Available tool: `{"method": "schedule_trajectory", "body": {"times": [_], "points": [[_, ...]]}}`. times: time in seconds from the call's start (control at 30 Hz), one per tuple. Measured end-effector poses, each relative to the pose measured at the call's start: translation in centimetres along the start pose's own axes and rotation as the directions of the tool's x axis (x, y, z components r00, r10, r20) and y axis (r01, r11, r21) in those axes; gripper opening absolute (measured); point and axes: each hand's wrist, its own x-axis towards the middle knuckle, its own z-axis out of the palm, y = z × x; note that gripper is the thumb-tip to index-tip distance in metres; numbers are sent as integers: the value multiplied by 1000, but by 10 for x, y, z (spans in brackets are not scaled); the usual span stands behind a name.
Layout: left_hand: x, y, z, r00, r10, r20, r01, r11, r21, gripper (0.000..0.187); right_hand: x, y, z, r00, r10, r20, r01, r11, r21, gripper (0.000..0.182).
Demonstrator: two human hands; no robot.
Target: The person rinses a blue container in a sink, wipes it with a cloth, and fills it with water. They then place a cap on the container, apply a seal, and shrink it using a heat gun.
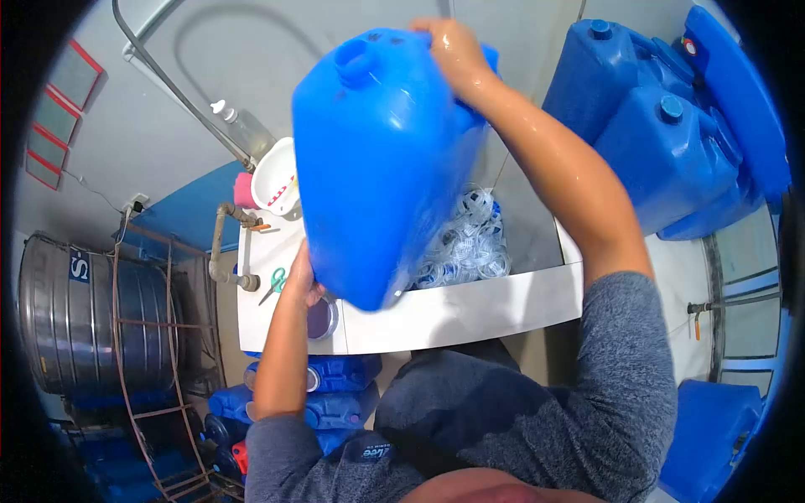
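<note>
A large blue water jug [369, 168] is tilted in the air above the white counter, its open spout [355, 60] at the top left with no cap on it. My right hand [457, 59], wet, is closed at the top of the jug near its handle, which is mostly hidden. Low on the jug's left side, my left hand [307, 275] bears against its bottom; most of those fingers are behind the jug. Clear crinkled plastic pieces [474, 243] lie in a sink basin just right of the jug. Green-handled scissors [275, 283] rest beside my left hand.
Capped blue jugs [662, 159] stand at the right, more blue jugs [335, 407] below the counter [453, 314]. A pipe with a tap [222, 243], a white basin [272, 176] and a clear bottle [243, 126] are left. A steel tank [101, 314] stands farther left.
</note>
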Motion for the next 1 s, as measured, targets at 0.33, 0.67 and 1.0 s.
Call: {"method": "schedule_trajectory", "body": {"times": [0.33, 0.67, 1.0], "points": [[19, -1, 30, 979, 158, -126, -172, 979, -112, 61, -8, -24, -25, 969, -46, -241, 68, 994, 84, 35], [31, 10, 51, 900, 352, -257, -404, 896, -187, 55, 4, -52, -40, 839, -380, -391, 426, 904, 36, 30], [47, -13, 17, 981, 160, -110, -178, 966, -187, 54, -2, -13, -17, 970, -189, -154, 211, 968, 140, 27]]}}
